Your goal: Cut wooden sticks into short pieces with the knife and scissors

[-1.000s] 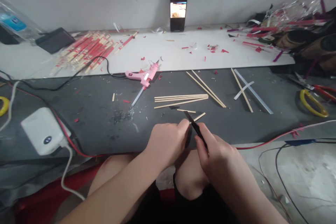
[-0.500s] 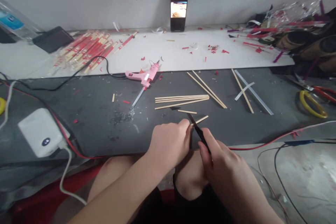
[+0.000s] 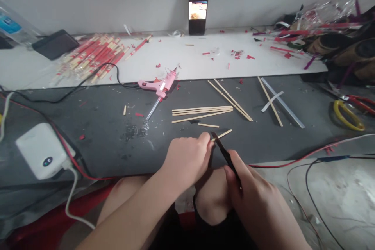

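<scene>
My left hand is closed on a thin wooden stick, whose tip pokes out past the fingers toward the upper right. My right hand grips a narrow black blade tool, and its upper end sits right by the stick near my left fingertips. Several longer wooden sticks lie on the dark mat just beyond my hands. A short wooden piece rests closer to them.
A pink glue gun lies on the mat's far edge. Chopsticks in red paper sleeves and red scraps sit on a white board. A white power bank with cables is at left; red-handled scissors and yellow tape are at right.
My right hand and the black tool have drawn slightly down and toward me. The stick in my left hand has turned a little, and the whole view has shifted slightly.
</scene>
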{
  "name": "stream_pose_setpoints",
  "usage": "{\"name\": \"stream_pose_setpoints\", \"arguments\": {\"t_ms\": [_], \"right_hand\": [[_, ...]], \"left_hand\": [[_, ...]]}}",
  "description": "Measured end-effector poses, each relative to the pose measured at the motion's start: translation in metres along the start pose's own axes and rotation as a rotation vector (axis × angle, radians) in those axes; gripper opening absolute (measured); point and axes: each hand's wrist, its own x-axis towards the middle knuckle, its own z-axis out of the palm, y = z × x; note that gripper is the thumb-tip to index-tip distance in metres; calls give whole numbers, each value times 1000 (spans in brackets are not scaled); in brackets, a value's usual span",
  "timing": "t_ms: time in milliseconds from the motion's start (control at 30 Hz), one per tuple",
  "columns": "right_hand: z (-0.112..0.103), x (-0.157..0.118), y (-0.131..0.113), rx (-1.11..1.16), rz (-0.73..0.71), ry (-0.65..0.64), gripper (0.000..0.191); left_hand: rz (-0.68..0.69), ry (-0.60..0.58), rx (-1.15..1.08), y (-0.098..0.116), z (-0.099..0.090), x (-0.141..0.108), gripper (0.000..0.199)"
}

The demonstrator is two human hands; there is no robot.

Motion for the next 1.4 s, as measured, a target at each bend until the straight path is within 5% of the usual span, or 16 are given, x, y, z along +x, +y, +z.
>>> {"name": "stream_pose_setpoints", "arguments": {"t_ms": [233, 633, 1400], "right_hand": [[2, 4, 0, -85, 34, -65, 39], [5, 8, 0, -98, 4, -76, 51], [6, 28, -4, -14, 55, -87, 47]], "left_hand": [[-29, -9, -17, 0, 2, -1, 19], [126, 109, 80, -9, 13, -2, 17], [112, 37, 58, -9, 6, 1, 19]]}}
